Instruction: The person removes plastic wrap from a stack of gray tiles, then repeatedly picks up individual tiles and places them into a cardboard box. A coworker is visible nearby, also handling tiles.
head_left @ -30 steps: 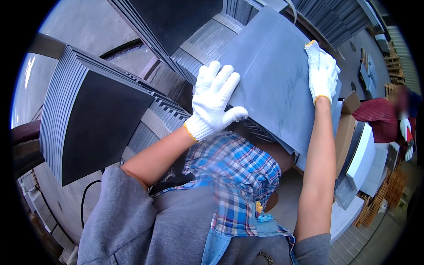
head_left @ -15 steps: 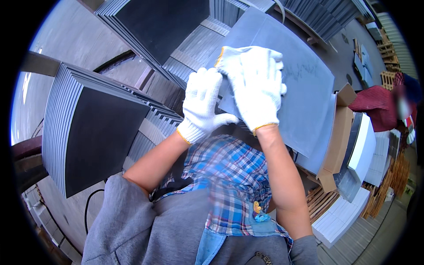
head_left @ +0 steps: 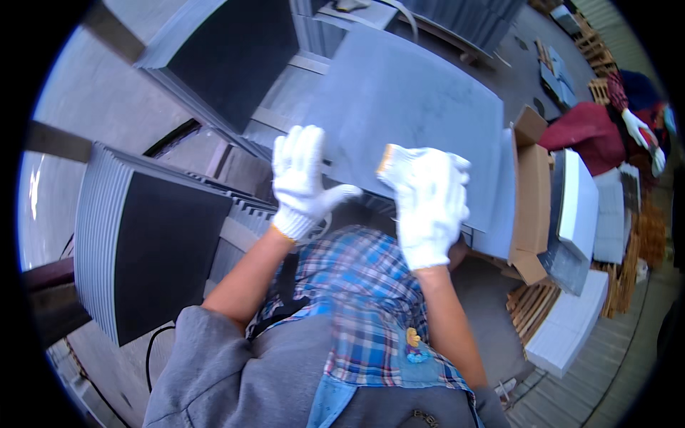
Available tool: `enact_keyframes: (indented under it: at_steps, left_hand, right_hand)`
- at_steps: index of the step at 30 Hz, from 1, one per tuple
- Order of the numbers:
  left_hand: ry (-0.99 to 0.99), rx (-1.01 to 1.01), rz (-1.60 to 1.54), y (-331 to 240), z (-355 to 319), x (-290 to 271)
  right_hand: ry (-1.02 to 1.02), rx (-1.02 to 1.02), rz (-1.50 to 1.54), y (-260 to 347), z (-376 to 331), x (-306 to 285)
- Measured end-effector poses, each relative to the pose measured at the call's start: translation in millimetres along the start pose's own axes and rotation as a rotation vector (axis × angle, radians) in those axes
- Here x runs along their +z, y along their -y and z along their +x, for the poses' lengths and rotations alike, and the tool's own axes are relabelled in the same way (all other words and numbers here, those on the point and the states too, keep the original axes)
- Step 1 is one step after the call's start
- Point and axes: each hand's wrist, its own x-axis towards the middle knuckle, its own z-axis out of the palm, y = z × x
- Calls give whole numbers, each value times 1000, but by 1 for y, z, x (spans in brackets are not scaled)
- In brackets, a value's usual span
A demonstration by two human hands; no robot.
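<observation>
My left hand (head_left: 303,182), in a white knit glove, is open with fingers raised and thumb apart. It holds nothing and is near the left front corner of a large grey flat slab (head_left: 407,93). My right hand (head_left: 432,214), gloved too, is over the slab's front edge. A loose white glove (head_left: 399,160) with an orange cuff is in its grip; its fingers are partly hidden by the cloth. Faint dark marks show on the slab's surface.
Racked dark slabs stand to the left (head_left: 168,242) and far left (head_left: 228,64). An open cardboard box (head_left: 531,200) adjoins the slab's right side. Beyond it are white-edged packs (head_left: 578,207) and wooden strips (head_left: 531,307). A person in red (head_left: 589,135) works at the far right.
Both hands have drawn back toward me from the slab, moving apart. The loose glove has moved nearer with my right hand. The view has shifted slightly.
</observation>
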Motion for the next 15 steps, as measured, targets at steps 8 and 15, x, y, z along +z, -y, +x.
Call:
enact_keyframes:
  at_steps: [8,15]
  left_hand:
    - [-17,-89,-141,-2,37,-34]
    - [-161,-59,504,65,159,-61]
  right_hand:
    - [-6,143,-79,-84,-7,-19]
    - [114,267,-94,-74,59,-2]
